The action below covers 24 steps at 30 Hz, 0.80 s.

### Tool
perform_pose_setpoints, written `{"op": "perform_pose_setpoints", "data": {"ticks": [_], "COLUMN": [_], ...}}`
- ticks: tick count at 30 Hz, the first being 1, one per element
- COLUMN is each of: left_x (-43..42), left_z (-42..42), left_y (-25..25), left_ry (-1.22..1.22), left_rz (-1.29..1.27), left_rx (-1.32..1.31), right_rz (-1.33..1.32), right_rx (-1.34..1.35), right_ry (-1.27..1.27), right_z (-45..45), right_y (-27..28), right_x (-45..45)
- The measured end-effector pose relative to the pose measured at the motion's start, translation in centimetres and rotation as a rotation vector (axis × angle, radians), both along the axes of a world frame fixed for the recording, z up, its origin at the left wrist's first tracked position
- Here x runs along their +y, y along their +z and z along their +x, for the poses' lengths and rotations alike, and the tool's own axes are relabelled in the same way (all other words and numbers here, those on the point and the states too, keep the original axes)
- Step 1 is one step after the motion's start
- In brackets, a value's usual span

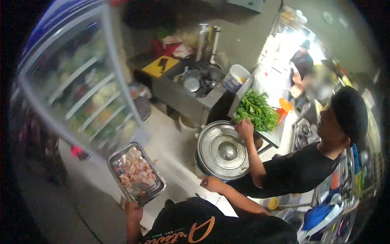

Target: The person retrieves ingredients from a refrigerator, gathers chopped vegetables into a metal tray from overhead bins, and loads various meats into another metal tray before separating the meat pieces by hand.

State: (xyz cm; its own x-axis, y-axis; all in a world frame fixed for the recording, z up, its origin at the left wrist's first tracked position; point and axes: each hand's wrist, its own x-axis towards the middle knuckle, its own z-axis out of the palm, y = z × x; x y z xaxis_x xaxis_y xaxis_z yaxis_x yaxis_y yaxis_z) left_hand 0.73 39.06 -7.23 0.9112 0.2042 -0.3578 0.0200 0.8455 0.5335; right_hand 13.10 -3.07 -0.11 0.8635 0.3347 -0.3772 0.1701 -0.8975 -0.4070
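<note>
My left hand (133, 211) grips the near end of a rectangular metal tray (160, 188), its fingers closed on the rim. Pale pink raw pieces (137, 171), curled like peeled shrimp, fill much of the tray. It hangs over the light floor, in front of the glass-door fridge (83, 89). My right hand (213, 185) is apart from the tray, near a large round metal pot (221, 150) with a domed lid. Its fingers are curled in, and I cannot make out whether anything is inside them.
A co-worker in a black cap (349, 114) stands at right, one hand (245, 129) at a heap of leafy greens (256, 110). Another person (301, 63) is farther back. A counter holds a yellow board (160, 66), a metal bowl (191, 83) and a white bucket (237, 76).
</note>
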Motion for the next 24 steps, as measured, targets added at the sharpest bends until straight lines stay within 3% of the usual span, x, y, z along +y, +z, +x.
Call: {"op": "perform_pose_setpoints", "data": {"ticks": [3,5,9,11,12,13,14,16,17,18,20,21,22,23,24], "left_x": [0.5,1.5,3.3,4.3,4.8,5.1,5.2,4.1,3.9,3.7,3.0,1.9,2.4,2.8,4.7], "left_z": [0.7,1.2,1.6,2.6,3.6,2.8,2.0,2.3,3.4,3.1,4.7,3.7,3.4,3.1,3.5], "left_y": [7.1,7.9,4.4,0.7,-0.6,-2.0,-3.4,-3.6,-2.9,-2.8,3.1,9.9,11.3,12.8,10.4], "left_ry": [-0.193,-0.291,-0.351,-0.31,-0.247,-0.188,-0.129,-0.136,-0.157,-0.229,-0.353,-0.405,-0.484,-0.558,-0.666], "left_rz": [0.096,0.068,0.008,0.415,0.86,1.004,1.146,0.874,0.753,0.659,0.465,0.367,0.42,0.471,0.659], "left_rx": [-0.258,-0.374,-0.45,-0.493,-0.528,-0.496,-0.452,-0.366,-0.297,-0.17,-0.12,-0.175,-0.262,-0.355,-0.473], "right_rz": [0.135,0.223,0.459,0.659,0.75,0.547,0.357,0.21,0.348,0.311,0.239,0.243,0.2,0.143,0.167], "right_rx": [0.096,0.106,0.057,0.059,0.011,-0.166,-0.34,-0.718,-0.699,-0.817,-0.97,-1.131,-1.149,-1.057,-1.04], "right_ry": [0.131,0.02,-0.107,-0.118,-0.104,-0.042,0.008,0.125,0.141,0.146,-0.014,-0.025,-0.261,-0.276,-0.284], "right_z": [-5.9,-8.9,-10.2,-7.2,-4.7,-3.0,-1.7,-2.1,4.8,5.4,10.8,12.7,12.2,11.6,12.0], "right_y": [1.0,3.3,5.0,7.3,6.6,8.2,10.5,17.1,22.2,28.2,37.4,40.8,43.9,46.6,47.5], "right_x": [-0.3,0.4,1.0,2.3,2.4,3.3,5.0,9.7,10.5,13.0,16.6,18.4,20.6,21.7,22.6]}}
